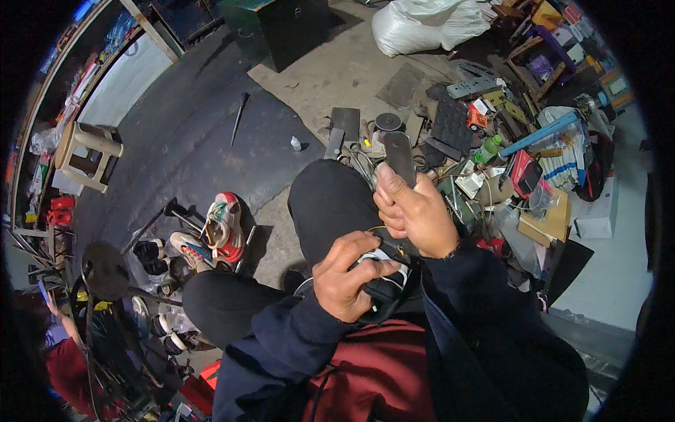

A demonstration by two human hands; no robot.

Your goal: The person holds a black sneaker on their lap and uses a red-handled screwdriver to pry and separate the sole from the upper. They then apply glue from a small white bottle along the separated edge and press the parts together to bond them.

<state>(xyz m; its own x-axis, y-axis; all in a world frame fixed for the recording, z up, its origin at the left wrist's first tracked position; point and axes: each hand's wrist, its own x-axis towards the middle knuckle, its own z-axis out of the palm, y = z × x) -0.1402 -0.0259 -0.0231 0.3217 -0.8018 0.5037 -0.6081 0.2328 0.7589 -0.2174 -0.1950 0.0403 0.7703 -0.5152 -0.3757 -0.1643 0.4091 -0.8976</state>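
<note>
The concrete floor [337,77] carries everything here. To the left lies a dark mat [190,141] with a thin metal rod [238,118] on it and a small white bottle [296,143] at its right edge. Nearer on the left, a red, white and green sports shoe [225,225] rests among other shoes. A beige plastic stool [88,155] stands at far left. A white sack [425,24] sits far off. On the right lies a cluttered heap of what look like tools, with a green bottle [490,148].
</note>
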